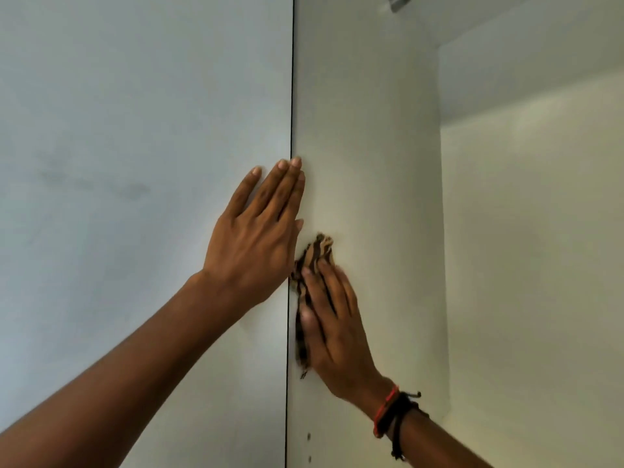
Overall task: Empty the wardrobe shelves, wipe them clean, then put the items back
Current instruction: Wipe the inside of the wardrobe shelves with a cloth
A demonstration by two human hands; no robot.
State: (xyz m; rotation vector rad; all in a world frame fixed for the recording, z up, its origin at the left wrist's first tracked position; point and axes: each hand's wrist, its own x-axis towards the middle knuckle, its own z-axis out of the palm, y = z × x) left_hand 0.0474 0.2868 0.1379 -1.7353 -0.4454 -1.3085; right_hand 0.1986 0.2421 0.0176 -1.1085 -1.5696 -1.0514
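Note:
My left hand [256, 228] lies flat, fingers together, against the white wardrobe door [145, 163], its fingertips at the door's right edge. My right hand [332, 322] presses a striped brown and black cloth [315, 251] flat on the inner left side wall [364, 146] of the wardrobe. The cloth sticks out above and to the left of the fingers. No items show inside the wardrobe.
The wardrobe's white back wall [533, 265] fills the right side of the view. A metal fitting [401, 1] shows at the top. Small holes [309, 437] dot the side wall low down. Red and black bracelets [395, 417] circle my right wrist.

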